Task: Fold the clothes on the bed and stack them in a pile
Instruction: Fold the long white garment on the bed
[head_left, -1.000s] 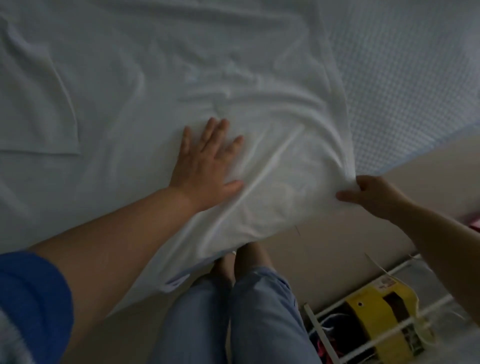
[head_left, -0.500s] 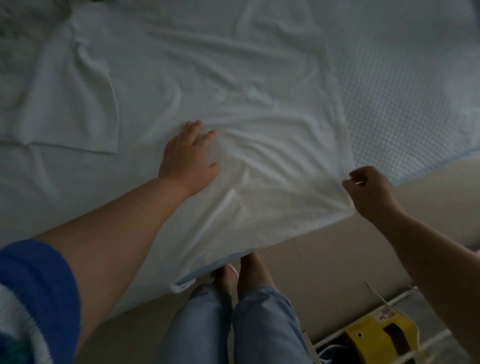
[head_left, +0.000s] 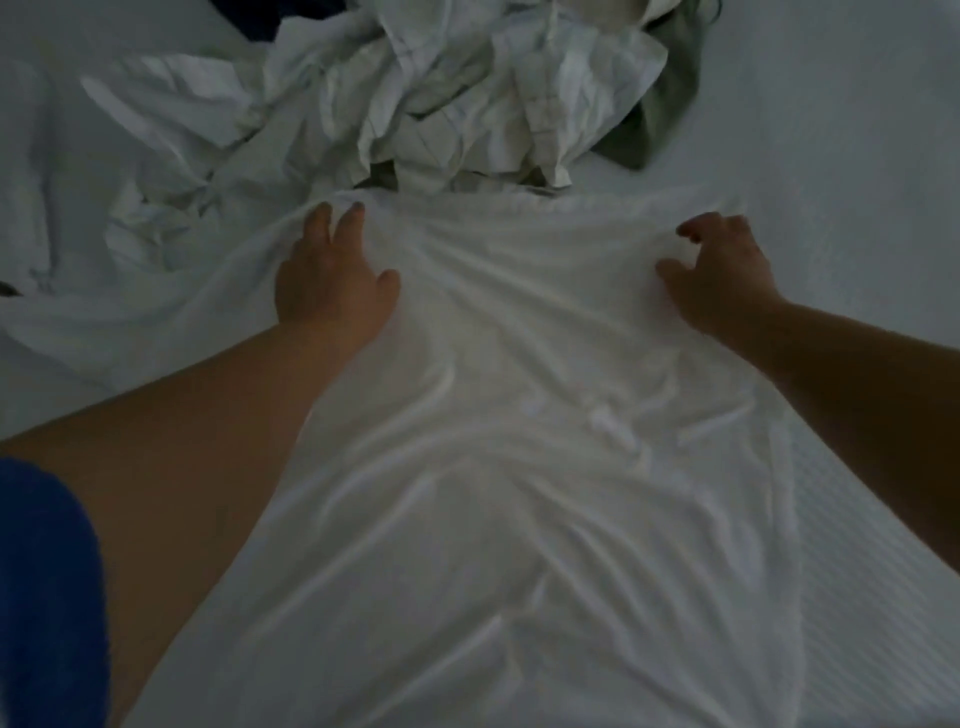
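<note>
White garment (head_left: 493, 467), thin, wrinkled, spread flat

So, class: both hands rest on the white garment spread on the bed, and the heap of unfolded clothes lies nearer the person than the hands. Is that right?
Not quite. In the head view the heap of unfolded clothes lies beyond the hands, farther from the person. The left hand and right hand do rest on the white garment spread on the bed.

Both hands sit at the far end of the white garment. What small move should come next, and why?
Probably smooth it flat. The left hand presses the garment with straight fingers, the right hand curls at its far edge, and creases run between them, so it looks too wrinkled to fold.
</note>
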